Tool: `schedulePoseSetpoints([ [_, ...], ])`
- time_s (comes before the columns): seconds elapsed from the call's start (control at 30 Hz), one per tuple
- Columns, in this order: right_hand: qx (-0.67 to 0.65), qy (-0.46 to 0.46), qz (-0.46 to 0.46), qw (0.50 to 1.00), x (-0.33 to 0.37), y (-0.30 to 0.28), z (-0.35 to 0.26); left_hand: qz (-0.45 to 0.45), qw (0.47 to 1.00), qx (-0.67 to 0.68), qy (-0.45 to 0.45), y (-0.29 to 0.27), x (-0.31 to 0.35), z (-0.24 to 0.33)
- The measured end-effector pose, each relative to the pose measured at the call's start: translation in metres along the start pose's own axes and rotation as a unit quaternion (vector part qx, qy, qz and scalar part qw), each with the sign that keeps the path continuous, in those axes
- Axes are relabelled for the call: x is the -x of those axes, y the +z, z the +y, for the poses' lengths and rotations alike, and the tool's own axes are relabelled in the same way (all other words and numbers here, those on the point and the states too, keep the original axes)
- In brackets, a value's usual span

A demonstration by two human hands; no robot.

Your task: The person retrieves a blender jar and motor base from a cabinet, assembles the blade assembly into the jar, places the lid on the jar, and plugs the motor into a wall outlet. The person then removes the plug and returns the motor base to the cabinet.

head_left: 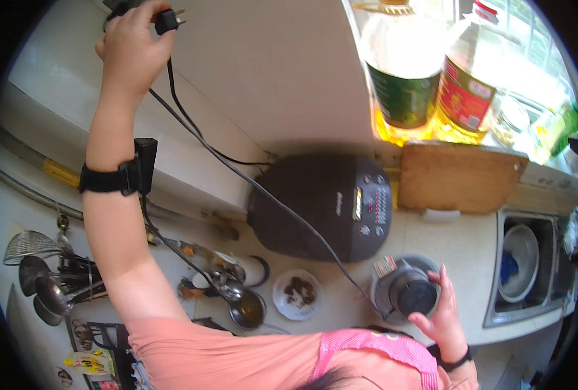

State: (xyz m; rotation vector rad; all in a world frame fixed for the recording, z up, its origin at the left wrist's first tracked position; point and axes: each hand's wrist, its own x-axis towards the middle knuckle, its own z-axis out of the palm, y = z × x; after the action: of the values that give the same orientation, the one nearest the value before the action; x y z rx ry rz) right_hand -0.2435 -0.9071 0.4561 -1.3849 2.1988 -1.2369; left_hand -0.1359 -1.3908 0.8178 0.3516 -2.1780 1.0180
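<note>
My left hand (136,49), raised at the upper left beside the pale wall, is closed on a black power plug (166,23) with bare metal prongs. A dark object behind its fingers is mostly hidden. Two black cords (233,166) run down from this hand and cross; one reaches the countertop appliance, the other the dark rice cooker (308,205). At the lower right, my right hand (446,312) is beside a small grinder-like appliance (393,276) with a dark round top. Its thumb and fingers are spread at the edge of that top, seemingly touching it.
A white plate (296,296) with brown pieces lies left of the appliance. Behind stand two oil bottles (402,97) and a wooden cutting board (461,175). The sink (526,260), holding a pale basin, is far right. Ladles (55,292) and a small pan (248,309) are left.
</note>
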Motion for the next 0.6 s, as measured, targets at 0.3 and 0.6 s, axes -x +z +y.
schedulePoseSetpoints([
  [0.3,-0.115,-0.006,0.007,0.993,0.009,0.000,0.011,-0.111,0.965,0.107,0.210,-0.036,0.073,0.178],
  [0.6,-0.294,0.004,0.007,0.956,0.015,0.009,0.030,-0.151,0.927,0.317,0.132,-0.127,0.138,0.235],
])
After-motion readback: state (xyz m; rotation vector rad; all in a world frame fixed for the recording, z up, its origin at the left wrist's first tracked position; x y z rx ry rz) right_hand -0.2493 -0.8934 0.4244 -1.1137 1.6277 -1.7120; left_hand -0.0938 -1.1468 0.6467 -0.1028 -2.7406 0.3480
